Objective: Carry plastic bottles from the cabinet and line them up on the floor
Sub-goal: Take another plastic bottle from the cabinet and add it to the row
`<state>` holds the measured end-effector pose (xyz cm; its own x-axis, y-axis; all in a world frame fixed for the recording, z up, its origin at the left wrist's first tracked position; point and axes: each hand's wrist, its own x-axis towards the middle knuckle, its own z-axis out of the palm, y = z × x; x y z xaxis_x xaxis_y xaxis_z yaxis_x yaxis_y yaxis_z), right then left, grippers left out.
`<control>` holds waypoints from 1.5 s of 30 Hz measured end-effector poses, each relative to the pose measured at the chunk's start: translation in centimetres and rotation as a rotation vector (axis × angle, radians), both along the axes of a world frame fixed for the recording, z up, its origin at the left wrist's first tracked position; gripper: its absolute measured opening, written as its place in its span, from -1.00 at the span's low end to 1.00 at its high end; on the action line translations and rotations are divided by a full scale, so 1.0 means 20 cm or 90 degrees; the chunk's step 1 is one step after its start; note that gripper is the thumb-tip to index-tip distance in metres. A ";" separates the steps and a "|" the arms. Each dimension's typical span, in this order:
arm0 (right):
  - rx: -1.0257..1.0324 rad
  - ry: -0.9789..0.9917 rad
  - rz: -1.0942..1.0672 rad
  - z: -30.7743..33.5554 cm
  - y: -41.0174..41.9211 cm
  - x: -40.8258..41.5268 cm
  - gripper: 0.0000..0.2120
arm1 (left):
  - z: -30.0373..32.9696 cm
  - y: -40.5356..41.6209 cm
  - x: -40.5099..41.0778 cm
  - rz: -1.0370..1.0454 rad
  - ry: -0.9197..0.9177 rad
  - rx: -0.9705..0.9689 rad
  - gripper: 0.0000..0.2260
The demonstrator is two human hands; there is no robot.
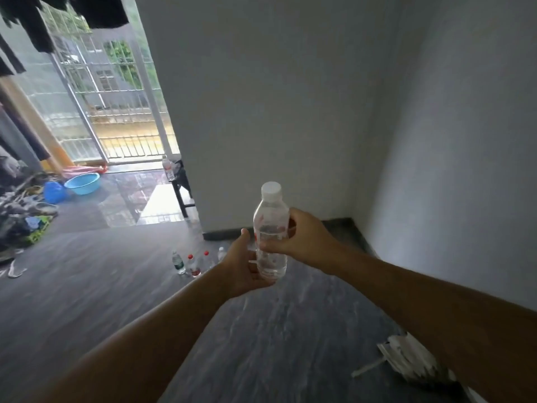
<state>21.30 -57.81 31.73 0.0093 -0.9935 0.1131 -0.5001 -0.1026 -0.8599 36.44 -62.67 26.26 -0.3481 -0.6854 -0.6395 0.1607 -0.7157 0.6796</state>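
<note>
Right forearm [436,309] nearest camera, entering from 4 o'clock. Left forearm [139,338] entering from 7 o'clock. Grey floor [87,286] beneath. Right hand [302,239] clamped round middle of clear bottle [270,228], upright, white cap up, frame centre. Left hand [247,263] cupped round bottle base, fingers touching it. Row of bottles [194,263] on floor at 9 o'clock of hands, near wall corner. Blue basin [82,183] far off at 10 o'clock.

Upright clear white-capped bottle [270,231], held aloft
</note>
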 end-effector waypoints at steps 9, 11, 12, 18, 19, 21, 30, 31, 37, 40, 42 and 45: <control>-0.016 0.007 0.129 -0.03 -0.53 0.19 -0.40 | 0.01 -0.37 0.21 0.098 0.001 -0.023 -0.37; -0.015 0.011 0.148 -0.04 -0.64 0.21 -0.40 | 0.01 -0.45 0.24 0.114 0.004 -0.020 -0.37; -0.012 0.011 0.154 -0.04 -0.70 0.22 -0.41 | 0.00 -0.49 0.26 0.123 0.006 -0.018 -0.36; -0.006 0.000 0.189 -0.07 -1.01 0.30 -0.37 | -0.04 -0.75 0.34 0.163 0.001 -0.009 -0.29; -0.008 0.004 0.189 -0.07 -1.06 0.31 -0.37 | -0.04 -0.80 0.36 0.164 0.006 -0.011 -0.29; -0.013 0.009 0.189 -0.07 -1.16 0.34 -0.38 | -0.04 -0.90 0.39 0.161 0.011 -0.011 -0.30; -0.032 0.023 0.171 -0.04 -1.60 0.44 -0.41 | -0.03 -1.38 0.50 0.140 0.024 -0.020 -0.31; -0.036 0.027 0.170 -0.03 -1.65 0.45 -0.42 | -0.03 -1.44 0.51 0.134 0.014 -0.020 -0.30; -0.038 0.029 0.151 -0.03 -1.94 0.43 -0.43 | -0.04 -1.77 0.49 0.094 0.009 -0.007 -0.25; -0.038 0.030 0.156 -0.03 -2.07 0.39 -0.44 | -0.05 -1.92 0.45 0.085 0.007 -0.003 -0.28; -0.036 0.033 0.156 -0.04 -2.19 0.35 -0.44 | -0.04 -2.03 0.40 0.091 0.002 0.002 -0.29; -0.034 0.043 0.164 -0.03 -2.37 0.29 -0.43 | -0.03 -2.19 0.34 0.124 0.004 -0.004 -0.29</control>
<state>27.05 -105.28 31.19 0.2706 -0.9500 0.1556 -0.5071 -0.2780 -0.8158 43.33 -106.41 25.68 -0.2127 -0.7444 -0.6329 0.3000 -0.6662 0.6828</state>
